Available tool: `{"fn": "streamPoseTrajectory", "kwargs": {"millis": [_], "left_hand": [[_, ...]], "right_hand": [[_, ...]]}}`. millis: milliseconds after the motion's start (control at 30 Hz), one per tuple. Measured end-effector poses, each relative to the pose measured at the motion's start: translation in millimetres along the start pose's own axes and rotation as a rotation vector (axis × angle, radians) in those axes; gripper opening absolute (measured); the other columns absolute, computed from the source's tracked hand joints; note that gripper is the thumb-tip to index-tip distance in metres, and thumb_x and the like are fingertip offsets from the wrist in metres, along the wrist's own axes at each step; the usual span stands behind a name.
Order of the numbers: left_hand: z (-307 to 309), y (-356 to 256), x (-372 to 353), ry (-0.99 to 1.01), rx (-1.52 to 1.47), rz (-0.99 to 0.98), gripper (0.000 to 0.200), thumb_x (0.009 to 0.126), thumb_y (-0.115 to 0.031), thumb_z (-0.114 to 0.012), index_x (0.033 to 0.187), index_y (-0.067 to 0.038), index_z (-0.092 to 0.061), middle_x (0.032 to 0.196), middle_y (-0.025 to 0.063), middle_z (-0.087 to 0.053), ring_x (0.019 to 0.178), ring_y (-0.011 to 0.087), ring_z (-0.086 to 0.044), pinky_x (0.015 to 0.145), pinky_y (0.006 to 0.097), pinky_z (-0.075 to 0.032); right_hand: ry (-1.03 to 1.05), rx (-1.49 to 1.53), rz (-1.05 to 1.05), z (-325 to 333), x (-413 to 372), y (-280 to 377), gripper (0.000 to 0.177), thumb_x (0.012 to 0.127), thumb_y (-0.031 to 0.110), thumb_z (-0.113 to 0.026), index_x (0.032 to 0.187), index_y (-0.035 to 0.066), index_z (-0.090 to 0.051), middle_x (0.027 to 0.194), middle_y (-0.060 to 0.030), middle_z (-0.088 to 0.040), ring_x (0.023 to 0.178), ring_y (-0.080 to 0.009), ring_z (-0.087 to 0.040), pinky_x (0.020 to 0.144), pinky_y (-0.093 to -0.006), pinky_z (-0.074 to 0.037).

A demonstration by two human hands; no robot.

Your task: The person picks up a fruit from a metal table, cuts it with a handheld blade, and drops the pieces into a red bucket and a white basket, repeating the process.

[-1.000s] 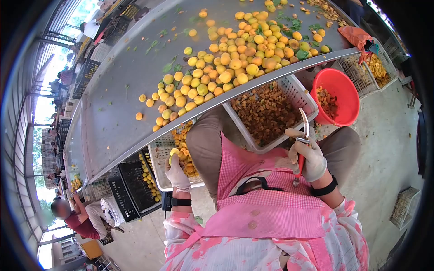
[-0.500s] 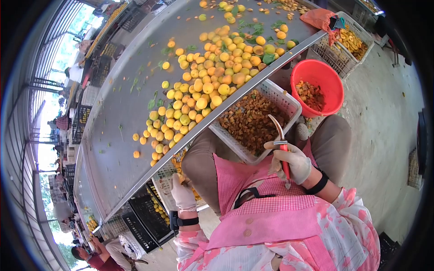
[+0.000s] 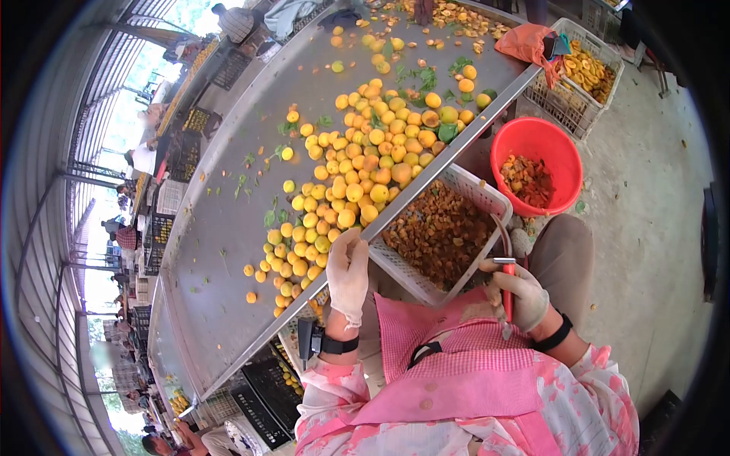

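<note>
My gloved right hand (image 3: 525, 296) is closed round the red handle of a curved knife (image 3: 508, 292), its blade pointing up over a crate of brown pits (image 3: 437, 235). At the metal table's near edge, my gloved left hand (image 3: 348, 280) reaches up to the pile of yellow-orange apricots (image 3: 357, 171). Its fingers are stretched forward and slightly bent, with no fruit visible in them. The nearest apricot (image 3: 346, 219) lies just beyond the fingertips; whether they touch cannot be made out.
The metal table (image 3: 220, 304) slants across the view, with loose leaves on it. A red bucket (image 3: 574, 163) of fruit scraps stands right of the pit crate. Behind it is a crate of halved apricots (image 3: 589, 72) beside an orange bag (image 3: 525, 43). Other people work far left.
My left hand has risen from beside the low crate, where it held a piece of apricot, to the table edge. The right hand with the knife has shifted slightly right and down.
</note>
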State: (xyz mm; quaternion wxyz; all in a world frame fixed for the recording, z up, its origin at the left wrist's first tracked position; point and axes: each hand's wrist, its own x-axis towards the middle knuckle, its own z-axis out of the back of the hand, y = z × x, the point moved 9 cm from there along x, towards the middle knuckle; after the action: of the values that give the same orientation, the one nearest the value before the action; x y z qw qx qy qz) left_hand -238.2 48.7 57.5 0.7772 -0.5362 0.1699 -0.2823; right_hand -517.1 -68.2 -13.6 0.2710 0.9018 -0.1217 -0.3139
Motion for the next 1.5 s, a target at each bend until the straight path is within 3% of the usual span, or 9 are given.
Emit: {"fn": "streamPoseTrajectory", "kwargs": {"millis": [100, 300, 467, 600, 700, 967, 1133, 1333, 1500], "left_hand": [[-7, 7, 34, -0.029, 0.023, 0.019, 0.028, 0.093, -0.01, -0.059, 0.117, 0.005, -0.06, 0.09, 0.004, -0.06, 0.081, 0.0103, -0.053, 0.074, 0.0233, -0.045], [-23, 31, 112, -0.022, 0.209, -0.028, 0.033, 0.092, -0.017, -0.06, 0.118, 0.004, -0.061, 0.103, 0.0126, -0.067, 0.096, 0.0201, -0.062, 0.087, 0.0299, -0.048], [-48, 9, 162, -0.004, 0.37, -0.048, 0.036, 0.092, -0.023, -0.059, 0.118, 0.002, -0.062, 0.114, 0.0186, -0.064, 0.106, 0.0288, -0.062, 0.091, 0.0364, -0.047], [-81, -4, 193, 0.043, 0.416, -0.17, 0.036, 0.091, -0.023, -0.06, 0.119, 0.0, -0.062, 0.117, 0.0209, -0.063, 0.107, 0.0335, -0.061, 0.094, 0.04, -0.047], [-107, -6, 207, 0.061, 0.485, -0.199, 0.037, 0.091, -0.024, -0.06, 0.119, 0.0, -0.062, 0.12, 0.0209, -0.061, 0.109, 0.035, -0.059, 0.095, 0.0414, -0.046], [-185, -29, 220, 0.23, 0.766, -0.56, 0.036, 0.089, -0.014, -0.056, 0.123, -0.005, -0.059, 0.123, 0.0148, -0.061, 0.115, 0.0339, -0.055, 0.103, 0.0445, -0.039], [-218, -28, 230, 0.23, 0.914, -0.757, 0.038, 0.09, -0.024, -0.056, 0.125, -0.008, -0.058, 0.121, 0.0107, -0.062, 0.113, 0.0307, -0.055, 0.103, 0.0484, -0.035], [-231, -26, 238, 0.309, 1.171, -0.614, 0.032, 0.09, -0.027, -0.055, 0.116, -0.009, -0.062, 0.115, 0.0083, -0.062, 0.107, 0.0295, -0.056, 0.095, 0.048, -0.037], [-220, -30, 235, 0.309, 1.051, -0.711, 0.027, 0.09, -0.026, -0.054, 0.111, -0.011, -0.064, 0.11, 0.0079, -0.065, 0.106, 0.0301, -0.057, 0.095, 0.0473, -0.037]], "right_hand": [[-0.015, 0.001, 0.023, 12, -7, 14, 0.034, 0.093, 0.012, -0.048, 0.124, -0.001, -0.053, 0.067, -0.0098, -0.057, 0.049, -0.0175, -0.054, 0.044, -0.0268, -0.043], [-0.019, 0.085, 0.097, 29, -19, 45, 0.028, 0.091, 0.01, -0.046, 0.112, -0.004, -0.059, 0.067, -0.0107, -0.058, 0.045, -0.0174, -0.052, 0.038, -0.0259, -0.039], [-0.264, -0.02, 0.208, 78, -52, 88, 0.029, 0.086, 0.009, -0.046, 0.106, -0.007, -0.06, 0.06, -0.0118, -0.058, 0.041, -0.0176, -0.051, 0.034, -0.0276, -0.038], [-0.464, -0.035, 0.419, 127, -66, 100, 0.027, 0.091, 0.02, -0.05, 0.099, -0.004, -0.058, 0.055, -0.0095, -0.055, 0.038, -0.0157, -0.046, 0.036, -0.0258, -0.037], [-0.506, -0.067, 0.368, 149, -65, 88, 0.027, 0.092, 0.022, -0.049, 0.099, -0.003, -0.058, 0.055, -0.0091, -0.055, 0.038, -0.0153, -0.047, 0.036, -0.025, -0.037], [-0.475, 0.061, 0.403, 162, -56, 82, 0.027, 0.094, 0.023, -0.05, 0.098, -0.003, -0.056, 0.053, -0.0094, -0.054, 0.032, -0.0149, -0.043, 0.03, -0.026, -0.035], [-0.435, 0.117, 0.418, 161, -54, 83, 0.03, 0.095, 0.025, -0.051, 0.099, -0.004, -0.056, 0.053, -0.0097, -0.054, 0.031, -0.0162, -0.044, 0.03, -0.0266, -0.037], [-0.395, 0.133, 0.429, 161, -54, 82, 0.03, 0.096, 0.023, -0.048, 0.102, -0.005, -0.055, 0.053, -0.0105, -0.053, 0.031, -0.0168, -0.045, 0.029, -0.0271, -0.038], [-0.385, 0.162, 0.428, 162, -56, 79, 0.028, 0.097, 0.021, -0.045, 0.103, -0.005, -0.055, 0.054, -0.0112, -0.054, 0.032, -0.017, -0.045, 0.03, -0.0272, -0.037]]}}
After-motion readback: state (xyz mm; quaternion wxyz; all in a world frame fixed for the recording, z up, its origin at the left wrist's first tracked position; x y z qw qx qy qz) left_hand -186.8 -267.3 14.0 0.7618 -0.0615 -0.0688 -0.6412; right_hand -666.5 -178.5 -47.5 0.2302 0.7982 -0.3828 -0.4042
